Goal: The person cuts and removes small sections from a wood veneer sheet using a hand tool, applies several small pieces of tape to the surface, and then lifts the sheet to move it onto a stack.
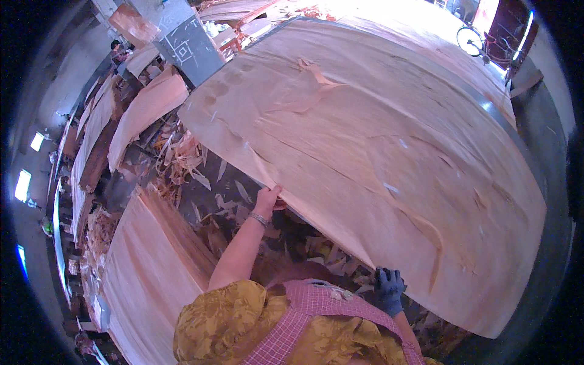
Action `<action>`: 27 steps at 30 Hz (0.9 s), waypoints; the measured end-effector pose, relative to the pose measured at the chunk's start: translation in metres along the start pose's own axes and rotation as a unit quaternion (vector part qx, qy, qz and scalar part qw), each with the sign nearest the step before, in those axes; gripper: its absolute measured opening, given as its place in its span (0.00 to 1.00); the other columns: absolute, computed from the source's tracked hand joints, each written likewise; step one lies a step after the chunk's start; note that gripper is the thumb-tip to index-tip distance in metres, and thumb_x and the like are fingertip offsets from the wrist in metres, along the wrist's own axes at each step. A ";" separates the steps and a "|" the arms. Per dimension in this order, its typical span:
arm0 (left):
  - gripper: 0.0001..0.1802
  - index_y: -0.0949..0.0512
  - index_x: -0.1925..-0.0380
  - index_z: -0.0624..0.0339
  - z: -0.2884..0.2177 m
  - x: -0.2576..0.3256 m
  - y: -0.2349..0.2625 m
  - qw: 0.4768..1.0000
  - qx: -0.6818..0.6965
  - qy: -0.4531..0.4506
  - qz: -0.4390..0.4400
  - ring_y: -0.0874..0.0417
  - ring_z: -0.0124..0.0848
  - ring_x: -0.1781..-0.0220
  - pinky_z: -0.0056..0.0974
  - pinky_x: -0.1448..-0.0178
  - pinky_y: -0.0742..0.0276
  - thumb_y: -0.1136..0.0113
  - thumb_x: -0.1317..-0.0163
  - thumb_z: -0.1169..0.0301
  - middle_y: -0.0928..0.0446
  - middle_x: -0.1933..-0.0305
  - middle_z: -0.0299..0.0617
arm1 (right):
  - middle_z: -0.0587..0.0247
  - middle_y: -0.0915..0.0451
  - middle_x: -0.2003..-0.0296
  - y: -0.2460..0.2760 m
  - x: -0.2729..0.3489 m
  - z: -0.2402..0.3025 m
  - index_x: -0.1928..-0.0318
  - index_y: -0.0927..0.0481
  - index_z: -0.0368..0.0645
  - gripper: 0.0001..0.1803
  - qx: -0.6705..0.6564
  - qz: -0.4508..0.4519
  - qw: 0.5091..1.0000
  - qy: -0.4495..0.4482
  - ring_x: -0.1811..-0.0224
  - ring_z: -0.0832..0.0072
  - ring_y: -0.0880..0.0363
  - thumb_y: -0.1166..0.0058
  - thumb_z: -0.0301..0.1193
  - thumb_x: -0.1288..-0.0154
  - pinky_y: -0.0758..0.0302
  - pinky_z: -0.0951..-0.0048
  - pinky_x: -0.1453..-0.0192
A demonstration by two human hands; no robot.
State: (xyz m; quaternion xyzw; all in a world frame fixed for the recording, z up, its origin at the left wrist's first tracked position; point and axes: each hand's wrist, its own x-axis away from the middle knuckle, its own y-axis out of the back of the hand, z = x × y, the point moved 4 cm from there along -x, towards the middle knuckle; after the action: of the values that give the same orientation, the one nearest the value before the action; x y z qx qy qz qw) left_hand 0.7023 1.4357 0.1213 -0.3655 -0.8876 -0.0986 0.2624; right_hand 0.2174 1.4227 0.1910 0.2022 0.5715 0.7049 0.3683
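A broad, pale wood veneer sheet (340, 140) lies in front of me, wavy and creased, with a few raised folds and splits. My left hand (269, 201), bare with a bracelet at the wrist, is closed on the sheet's near edge, which lifts slightly there. Farther right along the same edge, my right hand (389, 288) wears a dark grey glove. Its fingers are curled at the edge of the veneer. Part of the fingers of each hand is hidden.
At my left stands a stack of veneer (152, 267). Wood scraps (182, 155) litter the floor. Beyond are more veneer piles (146, 109), a grey cabinet-like block (188, 52) and a person (118, 53). A bicycle (477, 42) stands at the far right.
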 end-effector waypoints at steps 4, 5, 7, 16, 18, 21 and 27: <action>0.19 0.28 0.59 0.66 -0.010 0.004 -0.001 0.999 0.033 -0.024 0.019 0.15 0.37 0.73 0.44 0.68 0.13 0.38 0.37 0.59 0.19 0.68 0.47 | 0.63 0.21 0.61 0.006 0.003 0.006 0.53 0.19 0.52 0.17 0.011 -0.016 1.000 0.001 0.61 0.59 0.23 0.44 0.33 0.45 0.25 0.56 0.65; 0.19 0.28 0.60 0.66 -0.012 0.007 0.000 0.999 0.032 -0.024 0.018 0.15 0.37 0.73 0.44 0.68 0.13 0.38 0.37 0.59 0.19 0.68 0.46 | 0.64 0.21 0.62 0.009 0.004 0.008 0.53 0.19 0.53 0.17 0.014 -0.018 1.000 0.003 0.62 0.59 0.23 0.44 0.33 0.45 0.25 0.56 0.65; 0.19 0.27 0.60 0.66 -0.018 0.010 0.003 0.999 0.030 -0.026 0.017 0.15 0.37 0.73 0.45 0.68 0.14 0.38 0.37 0.59 0.20 0.68 0.46 | 0.64 0.21 0.62 0.014 0.005 0.014 0.53 0.19 0.53 0.17 0.012 -0.026 1.000 0.010 0.62 0.60 0.22 0.44 0.33 0.46 0.25 0.57 0.65; 0.20 0.27 0.61 0.66 -0.026 0.017 0.014 0.999 0.033 -0.037 0.002 0.15 0.37 0.71 0.45 0.66 0.14 0.38 0.37 0.57 0.19 0.66 0.46 | 0.60 0.21 0.60 0.009 0.019 0.019 0.49 0.20 0.49 0.21 0.002 -0.005 1.000 0.025 0.60 0.59 0.23 0.46 0.31 0.46 0.25 0.56 0.62; 0.21 0.27 0.61 0.66 -0.025 0.019 0.016 0.998 0.036 -0.043 0.005 0.15 0.36 0.71 0.45 0.66 0.14 0.38 0.37 0.56 0.19 0.66 0.46 | 0.61 0.21 0.60 0.007 0.024 0.020 0.49 0.20 0.50 0.21 0.010 0.001 1.000 0.028 0.60 0.59 0.23 0.45 0.32 0.46 0.25 0.56 0.62; 0.22 0.26 0.59 0.66 -0.024 0.023 0.018 0.999 0.026 -0.044 0.005 0.15 0.36 0.70 0.44 0.66 0.14 0.38 0.37 0.55 0.19 0.65 0.45 | 0.60 0.22 0.61 -0.006 0.034 0.017 0.49 0.21 0.54 0.31 0.039 -0.005 0.998 0.041 0.61 0.59 0.23 0.35 0.47 0.58 0.24 0.56 0.63; 0.23 0.26 0.58 0.66 -0.023 0.040 0.019 1.000 0.012 -0.026 0.010 0.15 0.35 0.70 0.44 0.65 0.14 0.39 0.36 0.54 0.19 0.64 0.45 | 0.61 0.21 0.59 0.002 0.043 0.027 0.48 0.20 0.52 0.21 0.021 0.003 0.999 0.032 0.60 0.59 0.23 0.45 0.35 0.45 0.25 0.55 0.62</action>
State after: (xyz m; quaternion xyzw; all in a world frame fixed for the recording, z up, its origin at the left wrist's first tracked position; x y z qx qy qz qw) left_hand 0.7007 1.4651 0.1619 -0.3736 -0.8916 -0.0760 0.2443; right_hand 0.2086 1.4727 0.1942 0.1891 0.5968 0.7000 0.3436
